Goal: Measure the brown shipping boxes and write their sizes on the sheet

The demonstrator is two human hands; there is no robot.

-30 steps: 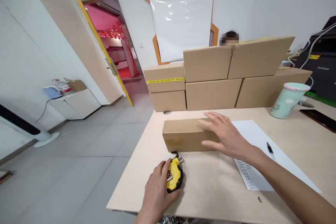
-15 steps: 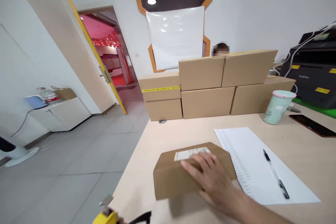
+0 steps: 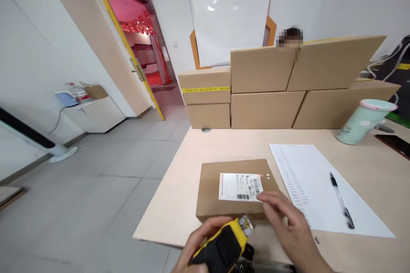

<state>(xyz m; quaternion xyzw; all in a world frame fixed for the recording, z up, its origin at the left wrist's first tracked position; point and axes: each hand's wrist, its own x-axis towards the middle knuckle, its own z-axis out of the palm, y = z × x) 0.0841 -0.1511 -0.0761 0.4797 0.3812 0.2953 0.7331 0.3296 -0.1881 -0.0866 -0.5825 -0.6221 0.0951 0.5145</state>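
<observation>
A small brown cardboard box [image 3: 209, 185] lies flat on the desk in front of me, its white shipping label [image 3: 229, 185] facing up. My left hand [image 3: 200, 239] is wrapped round a yellow and black tape measure [image 3: 221, 247], held in front of the box's near side with its shiny metal end pointing up and right. At the box's right near corner is my right hand [image 3: 290, 222], its fingers loosely bent and apart with nothing in them. The fingertips reach the label's edge; I cannot tell whether they touch it. Beneath the tape measure, a dark patterned item [image 3: 246, 262] is partly hidden.
Right of the box lies a printed sheet [image 3: 314, 183] with a pen [image 3: 342, 200] on it. Larger cartons [image 3: 265, 111] are stacked along the desk's back, with a person's head behind them. A mint cup [image 3: 365, 121] and a phone [image 3: 393, 145] stand at the right.
My right hand has left the top of the box and moved right; the box now lies flat instead of tilted. My left hand has brought the tape measure up and right. The view has shifted.
</observation>
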